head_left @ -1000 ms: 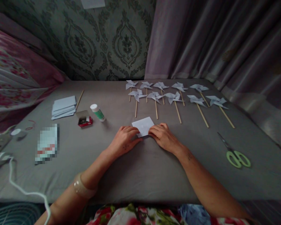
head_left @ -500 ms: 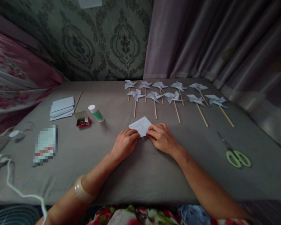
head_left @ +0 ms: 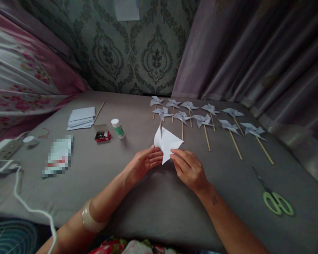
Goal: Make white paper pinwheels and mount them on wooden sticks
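Note:
A creased white sheet of paper (head_left: 169, 141) is lifted in front of me, partly unfolded, with one flap raised on its left side. My right hand (head_left: 189, 167) pinches its lower right edge between thumb and fingers. Beside its left part is my left hand (head_left: 145, 162), palm turned up and fingers stretched out. The left thumb lies close to the flap, and the fingertips reach to the paper's lower edge; whether they press on it I cannot tell. Beyond the paper, several white paper pinwheels (head_left: 203, 120) on wooden sticks lie in two rows.
Left of centre stand a glue stick (head_left: 118, 129) and an open red box (head_left: 102, 136) of small metal pieces. Behind them are stacked paper sheets (head_left: 81, 118) and a wooden stick (head_left: 99, 112). Green-handled scissors (head_left: 278, 203) lie right; a power strip (head_left: 7, 150) with a white cable lies left.
The paper was a flat folded piece on the table under both hands; now it is raised and opening out. My left hand has turned palm up and loosened. The view has shifted.

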The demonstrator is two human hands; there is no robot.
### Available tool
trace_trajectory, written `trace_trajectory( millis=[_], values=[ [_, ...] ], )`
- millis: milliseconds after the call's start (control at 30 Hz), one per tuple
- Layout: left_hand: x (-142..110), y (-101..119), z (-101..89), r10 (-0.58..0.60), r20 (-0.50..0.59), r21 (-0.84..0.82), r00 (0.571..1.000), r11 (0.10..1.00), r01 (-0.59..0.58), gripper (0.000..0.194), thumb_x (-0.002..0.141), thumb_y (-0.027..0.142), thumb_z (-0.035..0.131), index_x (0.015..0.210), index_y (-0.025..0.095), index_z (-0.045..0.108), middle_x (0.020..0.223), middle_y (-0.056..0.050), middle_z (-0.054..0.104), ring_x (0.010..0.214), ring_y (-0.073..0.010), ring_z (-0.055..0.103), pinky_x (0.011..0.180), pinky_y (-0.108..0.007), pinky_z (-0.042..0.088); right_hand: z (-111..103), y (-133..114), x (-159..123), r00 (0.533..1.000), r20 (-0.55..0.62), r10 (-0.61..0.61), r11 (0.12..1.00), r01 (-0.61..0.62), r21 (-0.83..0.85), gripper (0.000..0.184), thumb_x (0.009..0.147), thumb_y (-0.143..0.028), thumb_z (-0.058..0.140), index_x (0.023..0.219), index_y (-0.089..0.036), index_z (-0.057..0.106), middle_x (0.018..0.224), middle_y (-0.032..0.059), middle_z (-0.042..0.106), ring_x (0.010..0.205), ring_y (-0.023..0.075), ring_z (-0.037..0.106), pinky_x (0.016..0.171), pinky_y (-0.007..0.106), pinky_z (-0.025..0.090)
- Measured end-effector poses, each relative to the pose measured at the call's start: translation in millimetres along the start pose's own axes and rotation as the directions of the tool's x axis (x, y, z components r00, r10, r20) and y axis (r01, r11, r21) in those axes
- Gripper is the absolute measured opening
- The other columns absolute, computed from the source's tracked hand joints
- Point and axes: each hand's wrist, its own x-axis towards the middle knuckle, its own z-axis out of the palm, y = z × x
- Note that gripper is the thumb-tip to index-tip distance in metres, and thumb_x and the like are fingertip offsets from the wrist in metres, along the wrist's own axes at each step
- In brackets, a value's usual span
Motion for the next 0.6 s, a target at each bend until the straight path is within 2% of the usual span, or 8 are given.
trace_trajectory(
  millis=[67,167,367,600],
  values=[
    [1,-1,0.1,-0.020,0.044,-0.122,0.999,0.992,0.025,0.016,0.085,0.027,0.060,0.089,0.013,0.065,0.090,-0.008,0.071,0.079,-0.0136,0.068,0.078,-0.024,0.054,-1,-3,0,1.000,-0.025,-0.016,1.000,0.016,0.001,0.036,0.083,-0.003,0.059,0.115,-0.018,0.059,0.104,0.0098,0.071,0.100,0.0173,0.065,0.088,0.032,0.053],
    [0,-2,0.3,-0.028,0.076,-0.202,0.997,0.978,0.043,0.011,0.084,0.024,0.060,0.090,0.015,0.065,0.095,-0.008,0.071,0.084,-0.0141,0.068,0.082,-0.025,0.052,0,-7,0,0.998,-0.052,-0.028,1.000,0.028,-0.002,0.040,0.082,-0.004,0.061,0.119,-0.019,0.057,0.103,0.0089,0.072,0.101,0.0173,0.065,0.088,0.032,0.054],
    [-1,-2,-0.9,0.035,0.144,-0.246,0.989,0.969,0.001,0.015,0.082,0.024,0.063,0.095,0.015,0.067,0.100,-0.008,0.071,0.085,-0.0151,0.067,0.081,-0.026,0.051,1,-14,0,0.998,-0.050,-0.036,0.999,0.035,-0.012,0.040,0.082,-0.006,0.062,0.119,-0.021,0.058,0.101,0.0087,0.072,0.096,0.0183,0.068,0.086,0.033,0.055],
    [-2,-6,-1.8,0.027,0.181,-0.258,0.983,0.966,0.021,0.016,0.079,0.023,0.068,0.092,0.014,0.066,0.090,-0.006,0.072,0.079,-0.0138,0.066,0.074,-0.024,0.050,-3,-22,2,0.998,-0.064,-0.019,1.000,0.018,-0.015,0.040,0.082,-0.008,0.064,0.118,-0.023,0.059,0.098,0.0065,0.073,0.092,0.0178,0.068,0.086,0.033,0.055]
  ],
)
